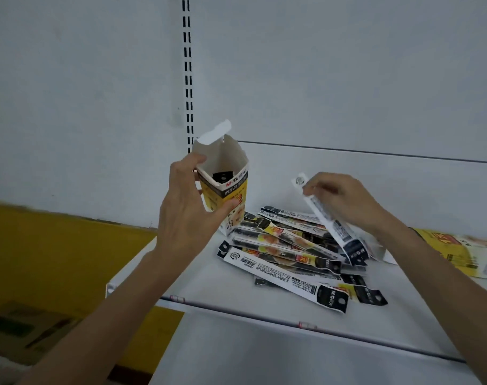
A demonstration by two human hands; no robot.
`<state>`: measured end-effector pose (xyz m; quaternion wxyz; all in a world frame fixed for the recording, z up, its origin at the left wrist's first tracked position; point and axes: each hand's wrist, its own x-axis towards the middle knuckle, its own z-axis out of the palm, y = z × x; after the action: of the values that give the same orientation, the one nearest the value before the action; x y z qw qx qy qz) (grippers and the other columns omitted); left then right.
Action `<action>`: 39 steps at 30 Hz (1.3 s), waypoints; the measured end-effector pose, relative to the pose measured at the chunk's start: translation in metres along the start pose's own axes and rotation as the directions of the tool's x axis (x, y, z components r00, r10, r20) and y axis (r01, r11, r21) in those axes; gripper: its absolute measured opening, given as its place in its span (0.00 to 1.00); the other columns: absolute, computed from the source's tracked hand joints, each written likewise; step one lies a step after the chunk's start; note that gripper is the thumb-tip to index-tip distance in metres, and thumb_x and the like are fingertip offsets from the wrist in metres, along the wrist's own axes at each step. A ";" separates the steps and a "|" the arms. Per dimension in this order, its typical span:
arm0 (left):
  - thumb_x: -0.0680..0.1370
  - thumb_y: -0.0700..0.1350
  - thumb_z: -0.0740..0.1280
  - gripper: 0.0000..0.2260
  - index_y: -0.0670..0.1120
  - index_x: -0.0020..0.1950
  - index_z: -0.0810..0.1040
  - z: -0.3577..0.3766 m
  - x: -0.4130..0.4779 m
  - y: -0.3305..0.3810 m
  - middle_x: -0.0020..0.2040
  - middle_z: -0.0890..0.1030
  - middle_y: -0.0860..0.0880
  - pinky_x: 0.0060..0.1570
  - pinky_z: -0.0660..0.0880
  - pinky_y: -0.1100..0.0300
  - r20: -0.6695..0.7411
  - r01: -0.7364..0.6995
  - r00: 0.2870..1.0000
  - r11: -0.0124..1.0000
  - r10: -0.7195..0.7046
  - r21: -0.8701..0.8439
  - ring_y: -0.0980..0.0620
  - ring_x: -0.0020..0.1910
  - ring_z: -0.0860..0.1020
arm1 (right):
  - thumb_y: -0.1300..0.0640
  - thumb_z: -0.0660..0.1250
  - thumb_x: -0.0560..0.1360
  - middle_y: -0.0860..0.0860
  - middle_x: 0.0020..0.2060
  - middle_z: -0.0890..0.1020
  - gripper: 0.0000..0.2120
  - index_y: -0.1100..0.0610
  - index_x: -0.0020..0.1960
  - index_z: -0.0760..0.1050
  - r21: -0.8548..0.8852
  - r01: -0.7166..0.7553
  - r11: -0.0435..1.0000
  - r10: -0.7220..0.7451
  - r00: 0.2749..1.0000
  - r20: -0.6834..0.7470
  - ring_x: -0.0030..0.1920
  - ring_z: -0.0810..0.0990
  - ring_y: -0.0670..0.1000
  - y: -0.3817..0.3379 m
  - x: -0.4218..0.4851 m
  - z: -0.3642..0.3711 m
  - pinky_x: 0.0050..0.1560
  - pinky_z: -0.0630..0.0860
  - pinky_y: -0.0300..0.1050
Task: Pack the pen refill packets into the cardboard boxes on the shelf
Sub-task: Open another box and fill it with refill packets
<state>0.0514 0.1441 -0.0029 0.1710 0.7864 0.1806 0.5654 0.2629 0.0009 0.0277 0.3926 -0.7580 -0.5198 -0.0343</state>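
gripping the box (236, 187), a packet (222, 176) inside, left hand (186, 207); right hand (339, 198) pinches loose packet (328, 220).

Box (225, 187): yellow-white, upright, flap open, packet (222, 176) inside. Packets (286, 251): black-white, piled loosely on shelf (209, 290) beside it. One packet (328, 220): raised, tilted.

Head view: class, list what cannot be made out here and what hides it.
- Head view: how full the open box is; its own walls hide the inside.
- Head view: the flat box at right, cut off by the frame edge.
- Head view: how many lie in the packet pile; they overlap.
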 end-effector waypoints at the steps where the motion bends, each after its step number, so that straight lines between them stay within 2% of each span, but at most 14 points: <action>1: 0.65 0.45 0.77 0.35 0.57 0.59 0.56 0.000 0.001 0.000 0.63 0.67 0.43 0.47 0.78 0.53 0.003 -0.009 1.000 1.000 0.009 0.002 0.54 0.52 0.72 | 0.68 0.55 0.78 0.53 0.50 0.79 0.17 0.55 0.43 0.79 0.238 -0.112 0.965 0.113 0.994 0.009 0.45 0.78 0.53 -0.001 0.003 -0.003 0.40 0.75 0.43; 3: 0.65 0.45 0.77 0.35 0.57 0.60 0.56 -0.001 0.002 -0.001 0.64 0.67 0.44 0.47 0.78 0.52 0.002 -0.025 1.000 1.000 0.025 0.008 0.54 0.52 0.72 | 0.74 0.51 0.76 0.58 0.50 0.78 0.18 0.62 0.46 0.78 0.629 -0.288 0.722 0.250 0.956 0.151 0.49 0.78 0.54 -0.001 0.006 -0.009 0.45 0.80 0.43; 5: 0.65 0.45 0.77 0.36 0.57 0.62 0.56 -0.003 0.003 -0.002 0.64 0.66 0.45 0.47 0.78 0.50 0.006 -0.032 0.999 0.999 0.032 0.019 0.54 0.53 0.72 | 0.74 0.55 0.76 0.60 0.49 0.76 0.12 0.64 0.49 0.75 0.730 -0.336 0.595 0.259 0.940 0.221 0.49 0.79 0.56 0.001 0.005 -0.011 0.47 0.81 0.45; 7: 0.65 0.46 0.76 0.38 0.56 0.65 0.56 -0.005 0.003 -0.005 0.64 0.66 0.46 0.46 0.79 0.49 0.018 -0.029 0.999 0.999 0.028 0.032 0.52 0.55 0.72 | 0.61 0.64 0.75 0.58 0.47 0.77 0.03 0.61 0.45 0.73 0.685 -0.316 0.656 0.245 0.948 0.202 0.47 0.80 0.57 0.007 0.004 -0.008 0.48 0.81 0.48; 10: 0.65 0.47 0.76 0.38 0.55 0.68 0.58 -0.009 0.007 -0.006 0.62 0.67 0.47 0.45 0.79 0.48 0.041 -0.018 0.999 0.998 0.016 0.066 0.52 0.53 0.73 | 0.38 0.61 0.72 0.56 0.51 0.78 0.20 0.55 0.42 0.76 0.144 -0.290 0.946 0.272 0.953 0.135 0.52 0.78 0.58 0.014 0.007 -0.001 0.56 0.75 0.50; 12: 0.65 0.47 0.76 0.37 0.53 0.68 0.60 -0.010 0.009 -0.006 0.60 0.68 0.45 0.45 0.79 0.49 0.051 -0.017 0.999 0.996 0.013 0.092 0.53 0.51 0.72 | 0.42 0.59 0.76 0.53 0.59 0.73 0.19 0.55 0.40 0.79 -0.072 -0.210 0.975 0.209 0.978 -0.022 0.55 0.76 0.57 0.016 0.013 0.002 0.58 0.69 0.47; 14: 0.65 0.47 0.76 0.36 0.53 0.68 0.61 -0.010 0.010 -0.006 0.60 0.68 0.43 0.45 0.78 0.49 0.049 -0.027 0.999 0.995 0.022 0.095 0.53 0.51 0.71 | 0.51 0.59 0.79 0.49 0.58 0.71 0.14 0.59 0.44 0.78 -0.148 -0.144 0.979 0.126 0.985 -0.119 0.48 0.75 0.52 0.013 0.014 0.003 0.47 0.69 0.41; 17: 0.65 0.46 0.77 0.35 0.56 0.63 0.59 -0.010 0.010 -0.007 0.60 0.69 0.43 0.45 0.78 0.50 0.044 -0.057 0.998 0.993 0.053 0.099 0.53 0.50 0.71 | 0.58 0.60 0.78 0.52 0.44 0.80 0.08 0.57 0.53 0.76 -0.194 -0.063 0.979 0.076 0.995 0.058 0.33 0.75 0.48 0.011 0.014 0.007 0.29 0.70 0.35; 20: 0.64 0.47 0.77 0.35 0.57 0.62 0.58 -0.011 0.012 -0.006 0.60 0.70 0.43 0.44 0.77 0.51 0.054 -0.070 0.997 0.989 0.063 0.131 0.53 0.50 0.71 | 0.57 0.66 0.75 0.49 0.37 0.79 0.08 0.58 0.53 0.78 -0.294 -0.070 0.953 0.141 0.964 0.227 0.30 0.72 0.45 0.014 0.016 0.019 0.29 0.66 0.34; 25: 0.65 0.47 0.76 0.34 0.54 0.63 0.59 -0.014 0.014 -0.008 0.58 0.71 0.43 0.42 0.77 0.53 0.090 -0.109 0.991 0.979 0.095 0.171 0.54 0.48 0.70 | 0.54 0.73 0.70 0.50 0.37 0.79 0.12 0.59 0.50 0.79 -0.305 -0.124 0.944 0.222 0.924 0.312 0.31 0.74 0.45 0.013 0.022 0.037 0.31 0.72 0.37; 28: 0.65 0.48 0.76 0.34 0.48 0.65 0.63 -0.017 0.014 -0.011 0.57 0.72 0.43 0.41 0.78 0.51 0.108 -0.098 0.991 0.977 0.078 0.189 0.52 0.47 0.71 | 0.58 0.72 0.70 0.49 0.35 0.78 0.10 0.58 0.49 0.77 -0.284 -0.161 0.945 0.251 0.914 0.318 0.30 0.75 0.46 0.009 0.025 0.036 0.27 0.72 0.36; 31: 0.65 0.48 0.76 0.34 0.49 0.66 0.62 -0.020 0.014 -0.011 0.57 0.71 0.44 0.40 0.78 0.51 0.121 -0.090 0.990 0.977 0.068 0.194 0.52 0.47 0.72 | 0.58 0.71 0.70 0.52 0.37 0.79 0.07 0.58 0.45 0.76 -0.278 -0.156 0.948 0.249 0.907 0.340 0.33 0.76 0.49 0.005 0.028 0.029 0.32 0.72 0.39; 36: 0.68 0.47 0.74 0.31 0.58 0.65 0.62 -0.023 0.018 -0.006 0.57 0.67 0.46 0.43 0.76 0.60 0.175 -0.058 0.984 0.978 0.023 0.202 0.54 0.48 0.70 | 0.61 0.63 0.73 0.53 0.33 0.71 0.08 0.59 0.36 0.69 -0.011 -0.220 0.975 0.214 0.933 0.289 0.34 0.69 0.50 -0.014 0.030 0.019 0.39 0.65 0.44; 39: 0.69 0.47 0.73 0.26 0.57 0.64 0.68 -0.025 0.022 -0.003 0.59 0.66 0.47 0.47 0.76 0.58 0.208 -0.043 0.978 0.969 -0.009 0.243 0.54 0.49 0.70 | 0.57 0.62 0.75 0.52 0.32 0.75 0.11 0.57 0.35 0.70 0.201 -0.214 0.956 0.181 0.968 0.174 0.37 0.72 0.51 -0.035 0.031 0.018 0.45 0.68 0.46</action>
<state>0.0339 0.1587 0.0211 0.0853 0.8577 0.2236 0.4551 0.2423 0.0411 0.0493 0.4336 -0.7589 -0.4706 0.1208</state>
